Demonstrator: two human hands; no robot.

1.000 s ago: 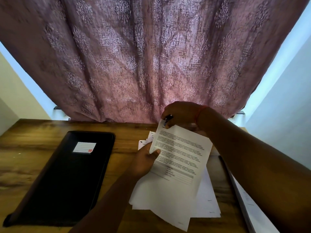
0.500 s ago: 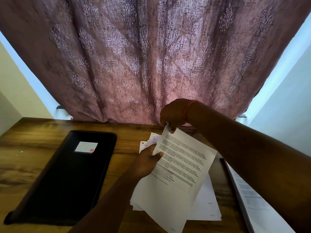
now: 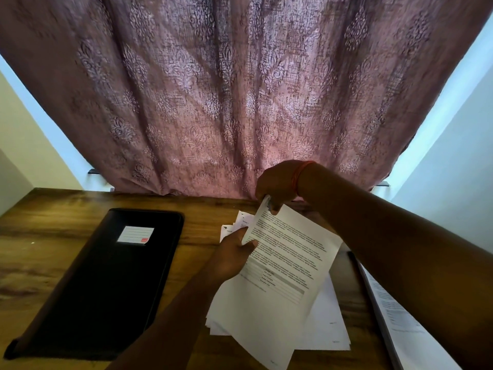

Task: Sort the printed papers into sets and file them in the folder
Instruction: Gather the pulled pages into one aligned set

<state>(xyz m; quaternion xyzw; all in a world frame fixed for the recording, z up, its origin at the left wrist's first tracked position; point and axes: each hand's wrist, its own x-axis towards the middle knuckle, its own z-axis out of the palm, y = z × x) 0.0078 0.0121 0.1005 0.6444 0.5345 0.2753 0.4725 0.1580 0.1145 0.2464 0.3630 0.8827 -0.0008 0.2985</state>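
A printed sheet set [image 3: 288, 263] with text and a small table is lifted at a tilt above the wooden table [image 3: 40, 249]. My left hand [image 3: 234, 257] grips its left edge, thumb on top. My right hand [image 3: 277, 185] curls over its top left corner and pinches it; a small object shows between the fingers, too hidden to identify. Beneath lies a loose stack of white papers [image 3: 328, 324]. The black folder [image 3: 106, 284], closed, with a white label [image 3: 135, 235], lies flat to the left of both hands.
A patterned mauve curtain [image 3: 226, 102] hangs behind the table's far edge. At the right edge another printed page [image 3: 394, 316] lies on a dark cover, partly hidden by my right forearm. Bare wood shows between the folder and the papers.
My right hand has turned over the sheet's top corner, curling it up slightly. The left hand keeps its grip on the left edge. The folder has not moved.
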